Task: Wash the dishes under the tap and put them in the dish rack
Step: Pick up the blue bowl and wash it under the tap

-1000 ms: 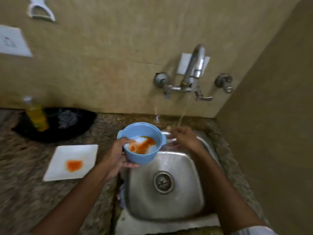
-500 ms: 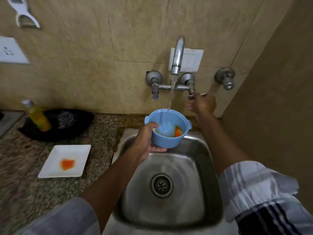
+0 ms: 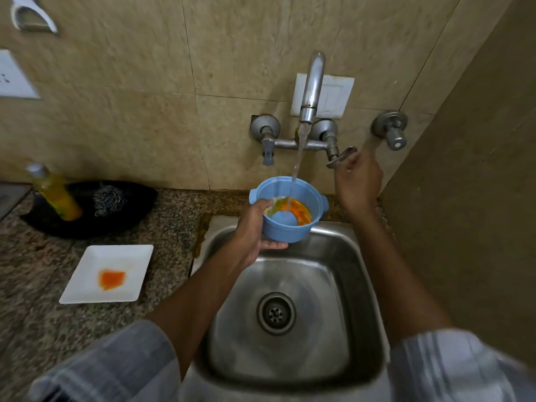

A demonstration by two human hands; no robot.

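I have my left hand [image 3: 255,227] curled round the blue bowl [image 3: 288,211] at the centre of the frame, thumb hooked over the near rim and the fingers wrapped underneath its base, holding it above the back edge of the steel sink [image 3: 359,274]. Water runs from the tap [image 3: 311,85] straight down into the bowl, landing beside an orange smear of food residue on its inner floor. My right hand [image 3: 358,181], right of centre, reaches up to the tap's lever handle [image 3: 342,156]; its fingertips touch the lever, but whether they are pinching it or only resting against it I cannot tell. At the lower left, on the speckled counter [image 3: 162,227], lies a white square plate [image 3: 107,274] with an orange stain in its middle. Further up on the left sit a black tray [image 3: 136,204] holding a yellow bottle [image 3: 56,195] and a steel scourer [image 3: 108,200].
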